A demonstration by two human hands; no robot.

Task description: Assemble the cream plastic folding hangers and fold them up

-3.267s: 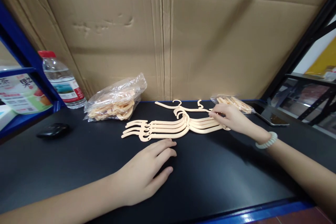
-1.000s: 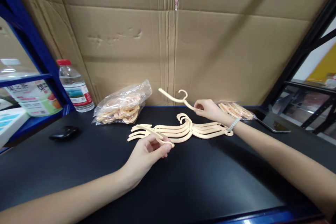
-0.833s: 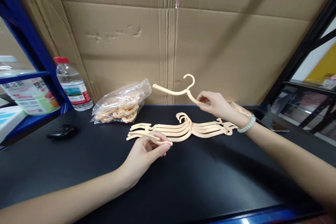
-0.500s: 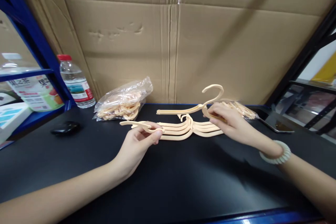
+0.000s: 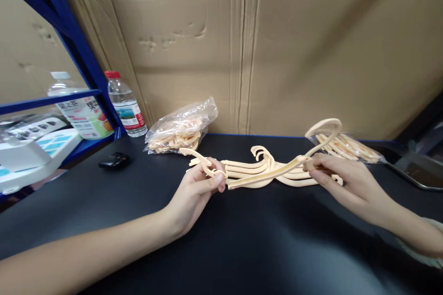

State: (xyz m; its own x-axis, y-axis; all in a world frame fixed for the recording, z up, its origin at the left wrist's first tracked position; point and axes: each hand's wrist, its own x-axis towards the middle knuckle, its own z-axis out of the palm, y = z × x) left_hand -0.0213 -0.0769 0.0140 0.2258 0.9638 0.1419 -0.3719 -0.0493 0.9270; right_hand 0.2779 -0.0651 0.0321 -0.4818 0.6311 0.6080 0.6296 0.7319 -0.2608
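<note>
Between the thumb and fingers of my left hand point(image 5: 202, 189) is a short, curved beige plastic hanger arm point(image 5: 196, 154). My right hand point(image 5: 346, 184) pinches a beige clothes hanger point(image 5: 273, 174) at its centre, below the hook. One arm of this hanger slopes down to the left, its end right beside my left fingertips; whether the two pieces touch I cannot tell. Its other arm is mostly hidden by my right hand. Behind and below, several assembled beige hangers point(image 5: 252, 184) lie nested on the black table, hooks pointing away.
A clear bag of beige hanger parts point(image 5: 180, 131) lies at the back, with another bag point(image 5: 346, 146) at the back right by a dark phone point(image 5: 415, 170). To the left are a black mouse point(image 5: 114, 160), a water bottle point(image 5: 126, 106) and a blue rack point(image 5: 74, 34). Cardboard point(image 5: 187, 64) stands behind.
My right hand has come lower and nearer, tilting the hanger so its left arm end reaches my left fingertips. My left hand keeps hold of its piece. The view has swung left.
</note>
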